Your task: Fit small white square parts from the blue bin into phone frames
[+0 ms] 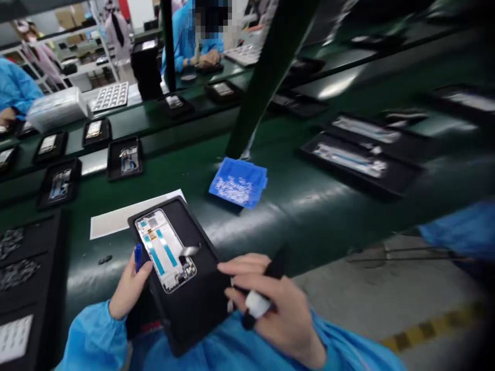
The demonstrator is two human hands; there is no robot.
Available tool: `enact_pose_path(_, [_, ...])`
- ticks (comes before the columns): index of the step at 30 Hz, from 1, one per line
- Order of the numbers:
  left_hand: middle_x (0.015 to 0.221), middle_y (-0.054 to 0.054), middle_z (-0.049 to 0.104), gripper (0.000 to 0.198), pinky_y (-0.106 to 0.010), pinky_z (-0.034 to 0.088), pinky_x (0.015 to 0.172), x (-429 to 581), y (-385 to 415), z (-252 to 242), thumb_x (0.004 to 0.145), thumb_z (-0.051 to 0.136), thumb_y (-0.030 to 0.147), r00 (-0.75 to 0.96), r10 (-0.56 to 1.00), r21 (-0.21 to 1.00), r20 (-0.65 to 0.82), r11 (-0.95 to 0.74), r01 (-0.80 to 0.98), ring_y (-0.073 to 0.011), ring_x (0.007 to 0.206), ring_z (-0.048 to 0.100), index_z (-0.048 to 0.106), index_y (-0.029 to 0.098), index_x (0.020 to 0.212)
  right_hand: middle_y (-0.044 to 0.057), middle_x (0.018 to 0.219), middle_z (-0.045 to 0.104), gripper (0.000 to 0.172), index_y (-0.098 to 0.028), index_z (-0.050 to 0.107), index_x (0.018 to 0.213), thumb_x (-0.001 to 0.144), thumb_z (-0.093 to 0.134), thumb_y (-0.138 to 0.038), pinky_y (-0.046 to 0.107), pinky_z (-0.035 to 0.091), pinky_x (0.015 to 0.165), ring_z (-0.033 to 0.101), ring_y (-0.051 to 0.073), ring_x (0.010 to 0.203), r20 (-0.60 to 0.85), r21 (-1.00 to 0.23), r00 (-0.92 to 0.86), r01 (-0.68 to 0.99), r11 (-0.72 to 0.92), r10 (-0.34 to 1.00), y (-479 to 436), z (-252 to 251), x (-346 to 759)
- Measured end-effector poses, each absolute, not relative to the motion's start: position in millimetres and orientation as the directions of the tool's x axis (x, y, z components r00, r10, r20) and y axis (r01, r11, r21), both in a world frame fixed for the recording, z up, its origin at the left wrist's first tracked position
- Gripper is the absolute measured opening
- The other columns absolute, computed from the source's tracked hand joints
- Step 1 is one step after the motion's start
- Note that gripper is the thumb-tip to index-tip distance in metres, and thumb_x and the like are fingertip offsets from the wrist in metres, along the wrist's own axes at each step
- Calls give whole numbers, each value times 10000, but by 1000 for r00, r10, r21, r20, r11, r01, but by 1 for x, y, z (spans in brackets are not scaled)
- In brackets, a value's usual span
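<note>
A black tray (209, 304) is tilted in front of me, partly over the edge of the green belt. In it lies a phone frame (164, 252) with blue strips and a loose flex cable (190, 250) sticking up at its right side. My left hand (129, 286) grips the tray's left edge, thumb on top. A small blue stick-like piece (138, 256) shows at its fingers. At the tray's right edge, my right hand (278, 304) is closed round a blurred black and white tool (257, 305). Whether its fingers also grip the tray is unclear.
A blue bin (240, 183) of small white parts sits beyond the tray, by a slanted green post (270, 77). Black trays with phone frames (350, 159) line the belt (286, 226). Left is a parts tray (50, 288). A co-worker's hands (209, 59) work opposite.
</note>
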State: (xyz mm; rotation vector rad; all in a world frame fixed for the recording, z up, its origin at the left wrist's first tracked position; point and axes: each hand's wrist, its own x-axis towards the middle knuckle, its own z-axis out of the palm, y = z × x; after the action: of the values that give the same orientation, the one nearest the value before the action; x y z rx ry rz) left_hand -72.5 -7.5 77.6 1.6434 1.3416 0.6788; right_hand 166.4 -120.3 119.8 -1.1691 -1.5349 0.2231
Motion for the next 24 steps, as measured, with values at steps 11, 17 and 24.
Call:
enact_pose_path(11, [852, -49, 702, 352, -281, 532, 673, -150, -15, 81, 877, 583, 468, 39, 998, 645, 51, -63, 762, -159, 661, 626, 724, 187, 1034, 73, 996, 679, 368, -206, 607, 1101, 842, 433, -10, 371, 540, 763, 655, 255, 890, 290, -709, -148, 631, 316, 946, -18, 69, 154])
enact_pose_path(17, [894, -60, 683, 297, -301, 542, 768, -184, 0, 66, 896, 584, 422, -82, 977, 551, 196, -41, 834, -183, 792, 664, 722, 174, 981, 80, 881, 614, 371, -191, 610, 1075, 813, 430, -1, 340, 500, 698, 614, 259, 806, 298, -611, -213, 706, 358, 930, 13, 44, 128])
enact_pose_path(24, [1014, -54, 634, 251, -308, 544, 785, -183, 13, 45, 865, 655, 420, 7, 970, 453, 245, -121, 883, -198, 875, 663, 737, 240, 1018, 68, 875, 618, 251, -204, 585, 1045, 877, 440, -86, 315, 449, 648, 605, 241, 772, 255, -658, -231, 670, 344, 939, 12, 51, 134])
